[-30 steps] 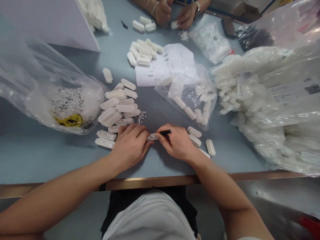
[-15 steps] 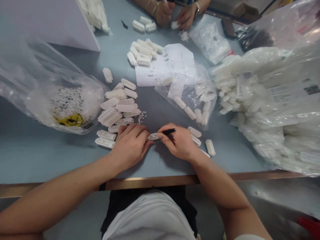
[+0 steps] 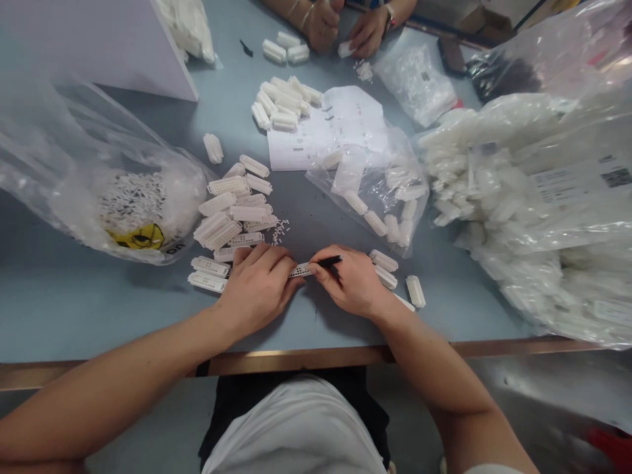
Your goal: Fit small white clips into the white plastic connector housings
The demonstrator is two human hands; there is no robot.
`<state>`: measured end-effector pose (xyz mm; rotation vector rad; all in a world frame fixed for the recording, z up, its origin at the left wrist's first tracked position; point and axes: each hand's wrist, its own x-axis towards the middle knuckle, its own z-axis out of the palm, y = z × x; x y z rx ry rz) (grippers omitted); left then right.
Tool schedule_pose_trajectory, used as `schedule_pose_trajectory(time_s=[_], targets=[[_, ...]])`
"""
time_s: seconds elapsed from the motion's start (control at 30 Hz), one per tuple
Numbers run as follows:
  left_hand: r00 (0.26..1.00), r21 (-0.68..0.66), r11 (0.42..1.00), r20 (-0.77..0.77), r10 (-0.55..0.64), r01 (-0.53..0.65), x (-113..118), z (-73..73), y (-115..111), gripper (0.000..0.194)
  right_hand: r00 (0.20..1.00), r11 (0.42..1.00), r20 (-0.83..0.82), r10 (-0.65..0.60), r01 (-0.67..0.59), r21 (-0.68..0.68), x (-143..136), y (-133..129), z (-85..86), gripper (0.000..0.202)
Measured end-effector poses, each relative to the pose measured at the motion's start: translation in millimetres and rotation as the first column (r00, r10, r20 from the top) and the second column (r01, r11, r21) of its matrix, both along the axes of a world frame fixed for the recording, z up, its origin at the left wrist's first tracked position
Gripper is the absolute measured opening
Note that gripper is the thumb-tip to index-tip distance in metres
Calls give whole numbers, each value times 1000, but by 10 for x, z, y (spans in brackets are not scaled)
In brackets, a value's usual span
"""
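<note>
A white perforated plastic piece (image 3: 299, 270) lies between my two hands, near the front of the table. My left hand (image 3: 259, 280) is closed on its left end. In my right hand (image 3: 348, 280) is a black pen-like tool (image 3: 330, 261), pinched between thumb and fingers at the right end of the piece; its tip is hidden. Beside my left hand two similar perforated pieces (image 3: 207, 282) lie side by side, below a heap of white pieces (image 3: 230, 212). Tiny white bits (image 3: 280, 230) are scattered behind my left hand. Several white pieces (image 3: 384, 261) lie by my right hand.
Left stands an open clear bag (image 3: 133, 197) of small bits. A clear bag (image 3: 375, 191) of white pieces overlaps a paper sheet (image 3: 291, 148). Large filled bags (image 3: 533, 197) occupy the right. Across the table are another person's hands (image 3: 368, 31) and a pile of white pieces (image 3: 285, 102).
My right hand and the black tool have shifted slightly to the left. My left hand has stayed in place. The other person's hands have moved slightly.
</note>
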<state>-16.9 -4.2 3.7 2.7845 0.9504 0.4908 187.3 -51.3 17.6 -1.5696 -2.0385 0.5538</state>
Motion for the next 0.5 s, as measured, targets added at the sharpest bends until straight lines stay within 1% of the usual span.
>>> schedule_pose_trajectory(time_s=[0.17,0.33,0.43,0.5], targets=[[1000,12,1000,-12,0,0,3,5,1,22,999,999,48,6,-5,-32,-14,5,5,25],[1000,18,1000,-2,-2,2,2,2,2,23,998,1000,63,15,-14,-26,-20,-2,-4,24],[1000,13,1000,0,-5,5,0,-1,3,23,999,1000,37,-3,4,-15,-13,-7,-4,23],[1000,13,1000,-1,-8,8,0,-4,5,23,1000,1000,-15,-23,24,3,-6,-12,3,22]])
